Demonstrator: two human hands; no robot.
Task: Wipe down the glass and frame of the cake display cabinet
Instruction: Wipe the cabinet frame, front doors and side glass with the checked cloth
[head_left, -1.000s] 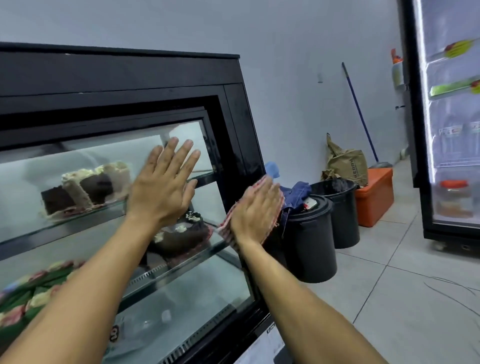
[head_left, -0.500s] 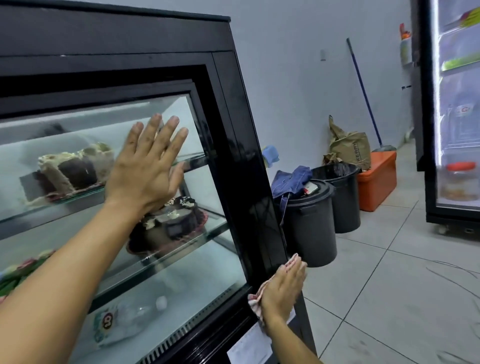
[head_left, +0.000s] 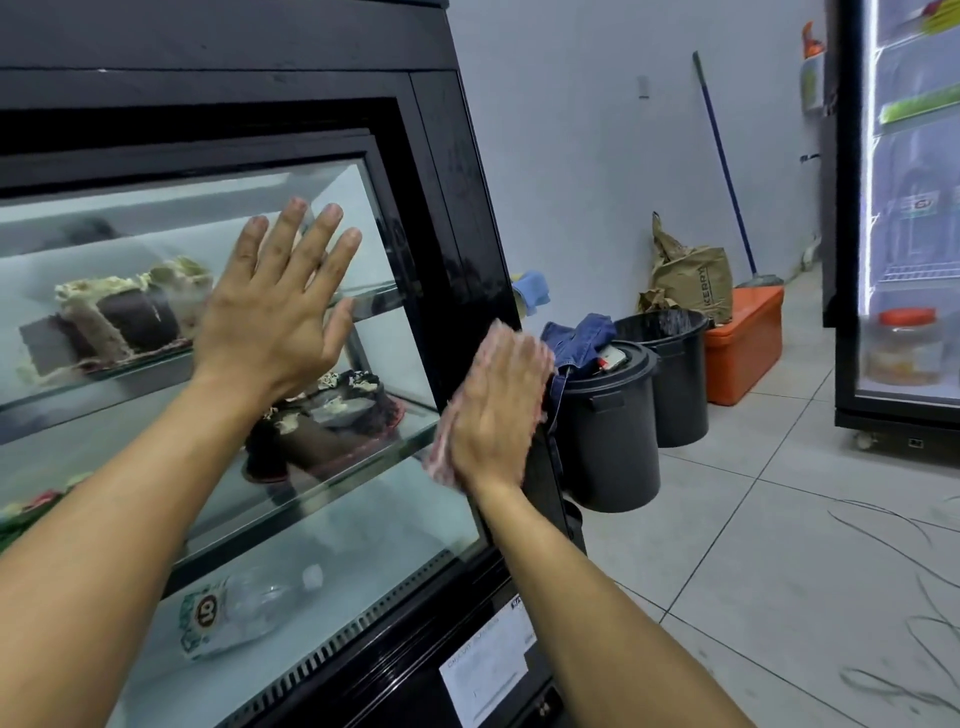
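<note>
The black cake display cabinet (head_left: 457, 171) fills the left of the view, with a sloped glass front (head_left: 363, 519) and cakes on glass shelves inside. My left hand (head_left: 270, 312) lies flat on the glass with fingers spread and straight. My right hand (head_left: 496, 410) presses a pink-and-white cloth (head_left: 441, 441) flat against the black right upright of the frame, about halfway up. The hand and cloth are motion-blurred, and most of the cloth is hidden under the palm.
Two black bins (head_left: 608, 436) stand just right of the cabinet, with blue clothing draped on the near lid. Behind are an orange box (head_left: 748, 353), a brown paper bag and a broom against the wall. A lit glass-door fridge (head_left: 909, 218) stands at far right. Tiled floor lies between.
My right hand with the cloth has slid up the frame's right upright from its low point near the base. My left hand has stayed flat on the glass.
</note>
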